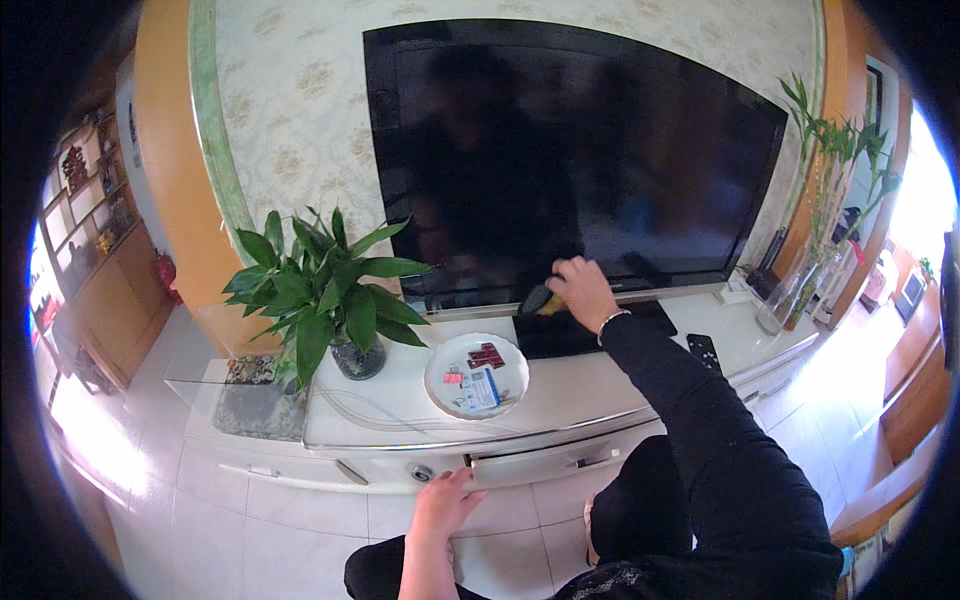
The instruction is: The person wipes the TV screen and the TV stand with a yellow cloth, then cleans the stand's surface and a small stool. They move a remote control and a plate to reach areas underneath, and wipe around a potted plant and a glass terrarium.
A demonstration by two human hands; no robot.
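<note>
My right hand (583, 294) is shut on a small yellow-and-dark object (553, 304), partly hidden by the fingers, so its kind is unclear. It is just in front of the lower edge of a large dark television (600, 165), above the black TV base (555, 339). Low at the front of the white TV cabinet (390, 409), my left hand (444, 501) has its fingertips at the left end of a slightly pulled-out drawer (540, 463). Nothing shows in that hand. A white scalloped plate (435, 390) bears dark red pieces (486, 356), a pink item (452, 375) and a printed card (481, 388).
Left of the plate, a leafy green plant (330, 285) grows in a glass vase (358, 360). A glass panel (225, 401) juts out at the cabinet's left end. Rightward are a black phone-like object (703, 354) and a tall glass vase (787, 300) with bamboo stems.
</note>
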